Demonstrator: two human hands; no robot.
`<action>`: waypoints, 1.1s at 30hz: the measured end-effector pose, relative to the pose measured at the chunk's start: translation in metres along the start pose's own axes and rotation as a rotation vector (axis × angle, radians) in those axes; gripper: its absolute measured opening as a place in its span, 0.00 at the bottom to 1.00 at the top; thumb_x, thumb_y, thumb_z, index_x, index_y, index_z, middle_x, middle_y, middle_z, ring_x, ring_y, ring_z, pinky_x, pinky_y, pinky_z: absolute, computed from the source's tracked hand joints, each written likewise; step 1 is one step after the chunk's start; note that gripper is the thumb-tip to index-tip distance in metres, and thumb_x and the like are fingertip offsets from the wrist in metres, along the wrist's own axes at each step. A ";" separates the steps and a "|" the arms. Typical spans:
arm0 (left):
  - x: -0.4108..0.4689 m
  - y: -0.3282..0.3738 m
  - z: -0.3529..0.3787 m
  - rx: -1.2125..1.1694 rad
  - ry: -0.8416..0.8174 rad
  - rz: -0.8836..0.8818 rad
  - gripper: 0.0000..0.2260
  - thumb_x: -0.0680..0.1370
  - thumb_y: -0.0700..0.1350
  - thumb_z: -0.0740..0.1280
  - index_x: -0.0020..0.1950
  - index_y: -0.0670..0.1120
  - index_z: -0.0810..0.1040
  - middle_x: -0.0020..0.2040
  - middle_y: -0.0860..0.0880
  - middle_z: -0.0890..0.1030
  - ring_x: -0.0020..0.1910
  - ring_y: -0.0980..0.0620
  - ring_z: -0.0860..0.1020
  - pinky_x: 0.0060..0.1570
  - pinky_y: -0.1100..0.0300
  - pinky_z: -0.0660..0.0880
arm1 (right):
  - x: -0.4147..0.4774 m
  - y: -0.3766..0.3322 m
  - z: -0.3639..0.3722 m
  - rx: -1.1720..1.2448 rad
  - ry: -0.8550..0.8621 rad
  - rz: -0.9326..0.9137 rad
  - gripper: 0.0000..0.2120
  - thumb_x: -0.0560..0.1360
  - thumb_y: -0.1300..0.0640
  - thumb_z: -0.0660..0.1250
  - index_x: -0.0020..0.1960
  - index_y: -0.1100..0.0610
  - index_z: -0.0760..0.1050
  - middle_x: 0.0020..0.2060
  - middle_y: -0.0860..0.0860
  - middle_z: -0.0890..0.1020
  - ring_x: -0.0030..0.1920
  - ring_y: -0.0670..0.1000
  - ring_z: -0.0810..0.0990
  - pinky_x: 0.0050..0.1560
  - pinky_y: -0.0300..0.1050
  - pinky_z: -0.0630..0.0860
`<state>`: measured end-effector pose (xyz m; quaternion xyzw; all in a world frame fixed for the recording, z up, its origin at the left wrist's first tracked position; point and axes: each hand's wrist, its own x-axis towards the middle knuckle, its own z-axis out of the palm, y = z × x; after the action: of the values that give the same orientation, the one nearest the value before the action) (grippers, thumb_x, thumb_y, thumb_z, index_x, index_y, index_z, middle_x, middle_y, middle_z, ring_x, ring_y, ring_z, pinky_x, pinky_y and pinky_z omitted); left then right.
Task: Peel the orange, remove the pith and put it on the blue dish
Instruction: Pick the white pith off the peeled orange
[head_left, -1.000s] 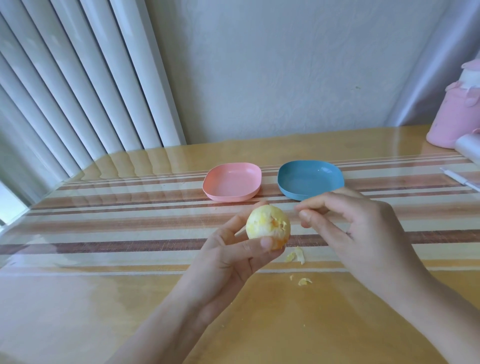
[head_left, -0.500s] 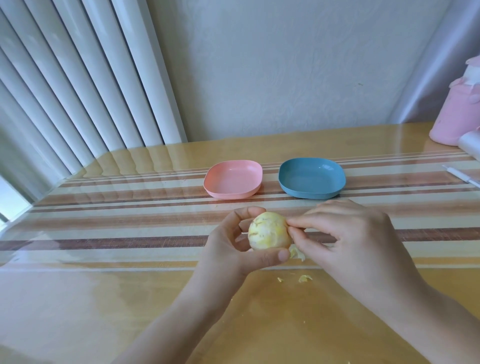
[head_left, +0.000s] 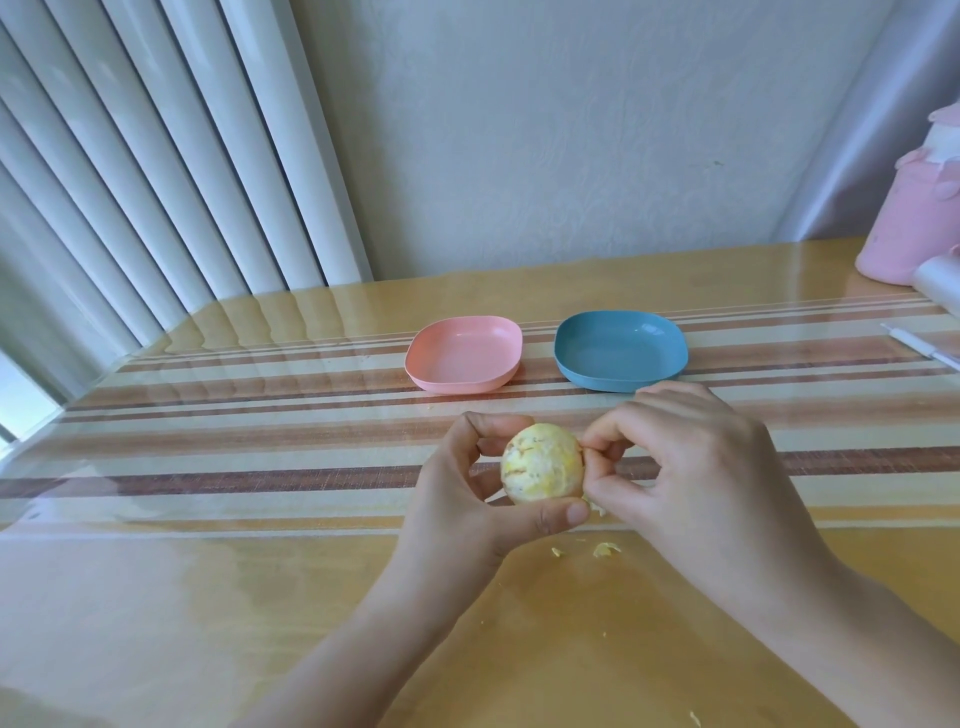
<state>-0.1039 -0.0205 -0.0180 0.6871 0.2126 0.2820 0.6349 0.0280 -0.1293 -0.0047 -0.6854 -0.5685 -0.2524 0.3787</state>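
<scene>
Orange (head_left: 543, 464): peeled, pith-flecked, frame centre, gripped by curled left hand (head_left: 470, 488). Right hand (head_left: 691, 483) fingertips pinched at its right side. Blue dish (head_left: 621, 349): upper right, bare. Risk: segments burst if pinched hard.

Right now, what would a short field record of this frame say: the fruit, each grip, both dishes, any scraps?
orange: orange peeled, pale pith patches on it, held above the table
left grip: left hand curled round the orange, thumb beneath
right grip: right hand pinches at the orange's right side
blue dish: blue dish on the table beyond the hands
pink dish: pink dish beside the blue dish, to its left
scraps: scraps, small yellowish bits on the table below the hands
stage: orange not yet on the blue dish
</scene>
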 end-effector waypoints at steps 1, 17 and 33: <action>0.000 0.000 0.000 -0.013 -0.013 -0.001 0.26 0.53 0.47 0.82 0.49 0.55 0.79 0.52 0.47 0.81 0.46 0.51 0.83 0.43 0.59 0.79 | 0.000 0.000 -0.001 0.013 -0.010 0.006 0.03 0.63 0.63 0.67 0.32 0.57 0.76 0.27 0.46 0.76 0.32 0.51 0.74 0.37 0.38 0.67; 0.002 0.001 -0.003 -0.031 0.006 0.041 0.25 0.55 0.45 0.81 0.49 0.54 0.79 0.48 0.52 0.81 0.46 0.48 0.83 0.43 0.57 0.80 | 0.000 0.000 0.000 0.022 0.076 -0.055 0.04 0.68 0.63 0.71 0.35 0.58 0.82 0.29 0.48 0.80 0.31 0.54 0.76 0.39 0.46 0.72; 0.003 0.002 -0.003 -0.047 -0.080 0.018 0.26 0.57 0.45 0.81 0.53 0.54 0.79 0.52 0.48 0.81 0.47 0.48 0.83 0.46 0.54 0.79 | 0.002 -0.003 -0.001 -0.057 0.076 -0.007 0.06 0.66 0.60 0.62 0.32 0.57 0.74 0.27 0.48 0.73 0.36 0.52 0.68 0.45 0.35 0.60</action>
<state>-0.1039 -0.0167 -0.0156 0.6848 0.1742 0.2651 0.6561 0.0256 -0.1289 -0.0019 -0.6838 -0.5487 -0.2959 0.3792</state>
